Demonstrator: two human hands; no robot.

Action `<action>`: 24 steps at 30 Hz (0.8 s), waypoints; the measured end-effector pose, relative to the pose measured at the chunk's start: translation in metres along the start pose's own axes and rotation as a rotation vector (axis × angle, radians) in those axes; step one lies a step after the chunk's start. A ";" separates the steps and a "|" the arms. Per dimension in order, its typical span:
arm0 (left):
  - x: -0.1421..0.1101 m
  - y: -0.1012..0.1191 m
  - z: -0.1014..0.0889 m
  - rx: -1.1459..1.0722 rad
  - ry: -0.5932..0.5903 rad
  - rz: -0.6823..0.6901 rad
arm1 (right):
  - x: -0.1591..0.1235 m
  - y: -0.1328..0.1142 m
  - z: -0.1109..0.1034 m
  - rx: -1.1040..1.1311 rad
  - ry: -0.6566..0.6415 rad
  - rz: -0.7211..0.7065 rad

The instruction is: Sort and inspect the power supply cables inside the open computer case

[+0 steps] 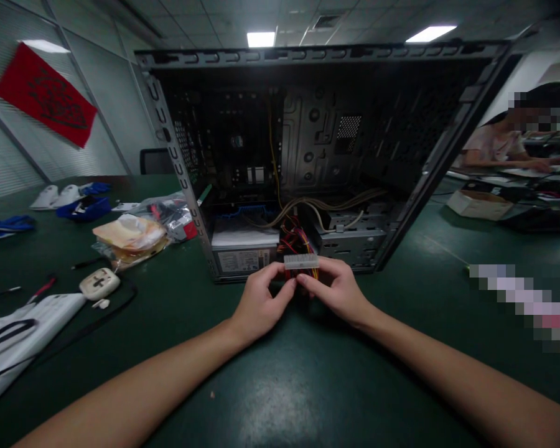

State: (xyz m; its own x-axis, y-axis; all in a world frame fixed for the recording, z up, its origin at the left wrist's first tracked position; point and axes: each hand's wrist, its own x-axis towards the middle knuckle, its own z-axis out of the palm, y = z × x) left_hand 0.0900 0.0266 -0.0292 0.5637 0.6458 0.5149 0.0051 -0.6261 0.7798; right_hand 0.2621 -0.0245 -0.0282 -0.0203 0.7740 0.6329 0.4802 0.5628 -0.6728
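Between both hands, at the front of the computer case, is a white multi-pin power connector [301, 262] with red, yellow and black wires. My left hand [264, 298] is closed on its left side, thumb and fingers pinching the wires just below it. From the right, my right hand [338, 289] pinches the same connector. The open computer case [308, 56] lies on its side facing me. A power supply [242, 260] with a label sits at its lower left, and the wire bundle [298, 239] runs out beside it. A metal drive bay [354, 242] is at the lower right.
On the left of the dark green table [280, 398] lie a power strip [32, 342], a cream-coloured gadget [99, 284], a bagged bread item [130, 235] and a blue tray [83, 208]. A cardboard box [478, 204] stands at right, near a seated person [499, 140].
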 end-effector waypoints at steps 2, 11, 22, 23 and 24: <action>-0.002 0.003 -0.001 -0.012 0.031 0.028 | 0.000 -0.003 -0.003 -0.066 0.009 -0.134; -0.012 0.015 -0.002 0.081 0.131 0.234 | -0.007 -0.011 0.002 -0.197 -0.025 -0.421; -0.017 0.003 0.002 -0.203 0.087 0.093 | -0.012 -0.040 0.015 -0.346 0.038 -0.463; -0.017 0.002 0.002 -0.261 0.037 0.095 | -0.013 -0.043 0.016 -0.349 0.046 -0.490; -0.016 0.002 0.001 -0.314 -0.015 0.089 | -0.014 -0.046 0.018 -0.336 0.045 -0.515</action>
State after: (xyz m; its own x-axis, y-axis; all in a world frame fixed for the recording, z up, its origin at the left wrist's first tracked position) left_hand 0.0819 0.0142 -0.0368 0.5629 0.5864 0.5825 -0.2987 -0.5127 0.8049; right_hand 0.2250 -0.0558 -0.0128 -0.2897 0.4101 0.8648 0.6689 0.7330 -0.1235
